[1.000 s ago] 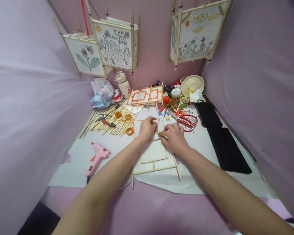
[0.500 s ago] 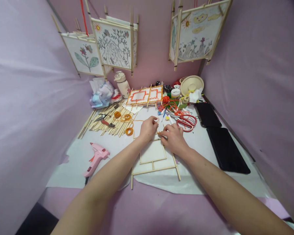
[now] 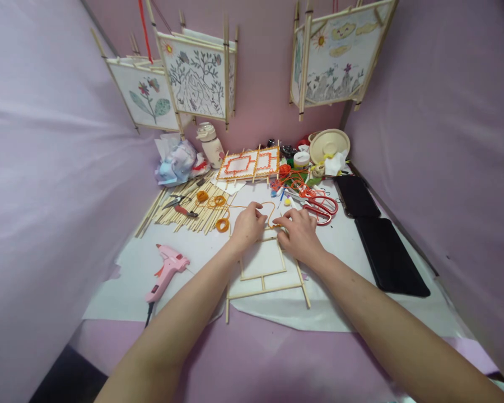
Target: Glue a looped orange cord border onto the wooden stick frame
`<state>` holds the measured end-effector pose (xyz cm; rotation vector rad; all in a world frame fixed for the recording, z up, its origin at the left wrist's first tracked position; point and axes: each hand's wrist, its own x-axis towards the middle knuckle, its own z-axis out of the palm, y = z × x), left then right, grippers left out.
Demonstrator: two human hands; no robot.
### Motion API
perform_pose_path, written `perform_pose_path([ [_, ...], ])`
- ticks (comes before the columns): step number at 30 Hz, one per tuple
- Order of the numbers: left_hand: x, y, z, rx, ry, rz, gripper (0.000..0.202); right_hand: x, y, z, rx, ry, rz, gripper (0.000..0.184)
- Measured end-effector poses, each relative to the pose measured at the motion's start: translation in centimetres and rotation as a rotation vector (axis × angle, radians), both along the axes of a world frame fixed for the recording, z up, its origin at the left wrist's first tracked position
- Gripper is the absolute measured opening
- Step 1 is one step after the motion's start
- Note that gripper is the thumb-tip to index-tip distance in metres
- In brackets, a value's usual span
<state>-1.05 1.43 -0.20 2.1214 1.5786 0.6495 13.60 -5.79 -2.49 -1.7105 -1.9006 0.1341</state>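
A frame of thin bamboo sticks (image 3: 264, 290), backed with white sheet, lies on the table in front of me. My right hand (image 3: 299, 234) is at its far right corner, thumb and fingers pinching orange yarn (image 3: 273, 211) against the far stick. A slack loop of that yarn arches up between my hands and trails left to small orange coils (image 3: 222, 225). My left hand (image 3: 249, 226) is over the far left part of the frame, fingers curled inward; what its fingertips hold is hidden.
Bamboo sticks (image 3: 187, 210) with pliers (image 3: 185, 210) lie to the left, near a pink glue gun (image 3: 167, 271). Red-handled scissors (image 3: 325, 210) and two black devices (image 3: 390, 256) are to the right. A yarn-trimmed panel (image 3: 247, 165) stands behind; picture lanterns (image 3: 197, 75) hang above.
My left hand has drawn slightly left and down, away from my right fingers. The yarn between the hands now shows as a wider, slack loop. My right hand stays at the corner.
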Motion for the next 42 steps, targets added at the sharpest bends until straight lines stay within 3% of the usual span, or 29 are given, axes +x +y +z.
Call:
perform_pose_path([
  [15, -0.4, -0.9, -1.0, -0.098, -0.201, -0.072, 0.033, -0.4, 0.2, 0.4, 0.018, 0.018, 0.013, 0.028],
  [19, -0.3, -1.0, -0.5, -0.109, -0.173, -0.053, 0.033, -0.2, 0.0, 0.4, 0.06, 0.004, 0.066, 0.019],
  [37, 0.8, 0.6, 0.9, -0.201, 0.089, -0.021, 0.053, 0.1, -0.2, 0.1, 0.089, -0.058, 0.12, 0.02],
  [42, 1.1, 1.0, 0.9, -0.287, 0.005, -0.029, 0.055, 0.1, -0.2, 0.0, 0.076, -0.062, 0.116, 0.02],
])
